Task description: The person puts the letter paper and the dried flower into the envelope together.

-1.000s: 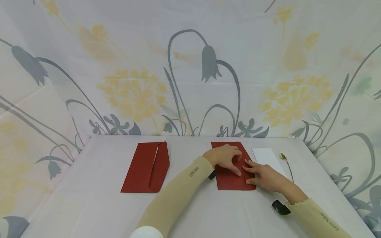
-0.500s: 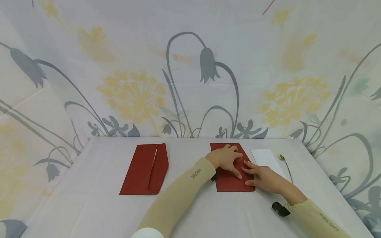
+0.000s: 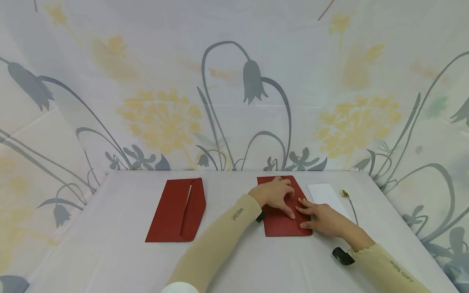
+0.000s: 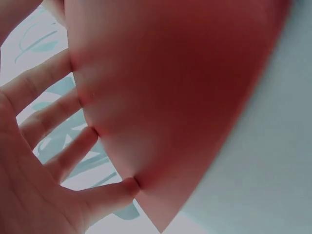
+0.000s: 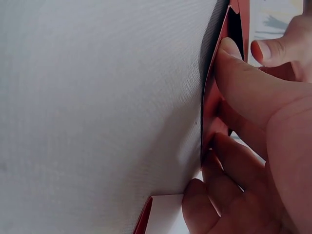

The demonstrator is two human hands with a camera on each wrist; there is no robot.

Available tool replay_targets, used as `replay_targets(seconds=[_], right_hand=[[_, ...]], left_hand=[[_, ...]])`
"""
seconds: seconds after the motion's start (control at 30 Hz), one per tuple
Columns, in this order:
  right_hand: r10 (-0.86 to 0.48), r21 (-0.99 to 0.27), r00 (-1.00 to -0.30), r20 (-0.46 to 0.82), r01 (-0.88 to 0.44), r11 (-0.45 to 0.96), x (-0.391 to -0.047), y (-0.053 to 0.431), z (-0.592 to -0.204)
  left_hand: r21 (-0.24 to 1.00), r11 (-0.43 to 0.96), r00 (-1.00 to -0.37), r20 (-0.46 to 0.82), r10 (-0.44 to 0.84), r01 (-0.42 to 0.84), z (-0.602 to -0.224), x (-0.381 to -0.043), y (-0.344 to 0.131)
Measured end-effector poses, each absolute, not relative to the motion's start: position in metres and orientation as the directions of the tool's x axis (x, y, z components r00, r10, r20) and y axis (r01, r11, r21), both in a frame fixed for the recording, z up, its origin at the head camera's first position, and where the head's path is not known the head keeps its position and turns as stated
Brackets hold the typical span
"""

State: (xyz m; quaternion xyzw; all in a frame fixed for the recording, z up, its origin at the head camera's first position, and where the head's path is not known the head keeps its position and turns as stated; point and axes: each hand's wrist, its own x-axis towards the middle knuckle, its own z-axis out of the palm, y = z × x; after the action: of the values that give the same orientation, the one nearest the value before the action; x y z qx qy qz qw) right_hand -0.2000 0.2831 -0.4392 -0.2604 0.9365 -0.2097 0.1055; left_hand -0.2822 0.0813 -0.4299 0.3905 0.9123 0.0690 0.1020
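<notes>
A red envelope (image 3: 275,228) lies on the table under both hands. My left hand (image 3: 272,193) reaches across it from the left, fingers spread; in the left wrist view its fingertips (image 4: 130,186) touch the edge of the red paper (image 4: 161,97). Over the envelope's right edge lies my right hand (image 3: 324,219), its fingertips resting on the red paper. Close up in the right wrist view, the thumb (image 5: 253,87) presses on the envelope's flap (image 5: 217,90), with a dark gap behind it. A second red envelope (image 3: 168,215) lies at the left, with a white edge showing inside.
Right of the hands lie a white card (image 3: 324,193), partly hidden by the right hand, and a dried flower (image 3: 344,193) on a thin stem. A white cloth (image 3: 110,211) covers the table. Behind it hangs a flower-patterned curtain (image 3: 165,81).
Both hands stay at the same envelope, nearly still. The whole head view has shifted slightly, so the things appear a little further left.
</notes>
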Motion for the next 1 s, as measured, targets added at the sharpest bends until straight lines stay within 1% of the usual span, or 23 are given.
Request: replay_targets(seconds=[0.23,0.43,0.57,0.7,0.9,1.0], right_hand=[[-0.530,-0.446,-0.844,-0.086,-0.443,0.777,-0.198,0.283,-0.437],[-0.533,-0.438,-0.843,-0.066,-0.456,0.775,-0.198,0.281,-0.438],[-0.540,-0.437,-0.839,-0.063,-0.463,0.771,-0.199,0.281,-0.439],[-0.539,-0.443,-0.840,-0.069,-0.458,0.771,-0.200,0.280,-0.439],[-0.534,-0.451,-0.844,-0.053,-0.457,0.767,-0.199,0.281,-0.439],[-0.526,-0.453,-0.849,-0.041,-0.454,0.768,-0.197,0.282,-0.439]], left_hand=[[0.224,0.688,-0.670,-0.161,0.725,0.691,-0.426,-0.282,0.076],[0.170,0.724,-0.708,-0.152,0.690,0.669,-0.422,-0.275,0.074],[0.191,0.745,-0.725,-0.173,0.666,0.639,-0.422,-0.271,0.070],[0.240,0.736,-0.712,-0.193,0.675,0.633,-0.426,-0.272,0.066],[0.266,0.708,-0.699,-0.143,0.700,0.654,-0.427,-0.275,0.063],[0.287,0.698,-0.691,-0.144,0.708,0.655,-0.426,-0.274,0.064]])
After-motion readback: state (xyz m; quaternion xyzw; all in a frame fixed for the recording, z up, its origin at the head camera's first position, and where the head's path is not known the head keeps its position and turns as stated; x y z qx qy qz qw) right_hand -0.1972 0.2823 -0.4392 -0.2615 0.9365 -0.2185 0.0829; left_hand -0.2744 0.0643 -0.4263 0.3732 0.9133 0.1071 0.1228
